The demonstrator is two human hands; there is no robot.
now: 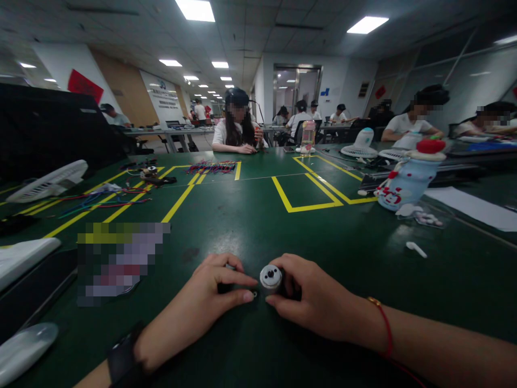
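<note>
At bottom centre of the frame a small silver cylindrical motor w/ a dark centre hole is gripped by the right hand, fingers curled round its sides, its round face turned up toward the camera; it sits just above the dark green table mat. The left hand is curled just beside it, thumb and forefinger pinched near a tiny metal bit at the motor's lower left edge; a dark object is partly hidden under the fingers, and what it is cannot be told. A black wrist strap is seen on the left arm, a thin red string bracelet on the right wrist. Yellow tape outlines are laid across the mat in mid frame. A bundle of multicoloured wires lies in upper centre-left, more loose wires at left. A white fan grille rests at far left. A pale blue snowman-style bottle w/ red cap lies tilted at mid right, w/ a small white plastic piece on the mat below it. A person in a white shirt w/ long dark hair is seated at the table's far edge, upper centre; others are seated at upper right.
</note>
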